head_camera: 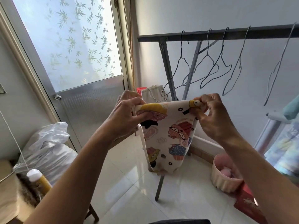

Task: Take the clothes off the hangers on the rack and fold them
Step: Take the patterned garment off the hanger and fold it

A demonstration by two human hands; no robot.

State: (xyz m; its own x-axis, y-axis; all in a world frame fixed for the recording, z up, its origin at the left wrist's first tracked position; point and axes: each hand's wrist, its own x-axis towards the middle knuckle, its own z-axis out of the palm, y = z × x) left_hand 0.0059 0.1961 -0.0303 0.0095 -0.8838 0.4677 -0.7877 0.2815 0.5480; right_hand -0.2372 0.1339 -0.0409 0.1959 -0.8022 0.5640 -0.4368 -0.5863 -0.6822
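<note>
Both grips pinching garment's [168, 135] top edge

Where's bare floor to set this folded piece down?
Bare tile lies between the white bag and the rack leg. Right of the leg is crowded: pink basin, red packet.

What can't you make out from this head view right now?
- Printed garment: its type unclear; it hangs folded from the left hand and right hand.
- Rack: right end cut off by the frame edge.
- Pink tub: contents partly hidden by the right forearm.
</note>
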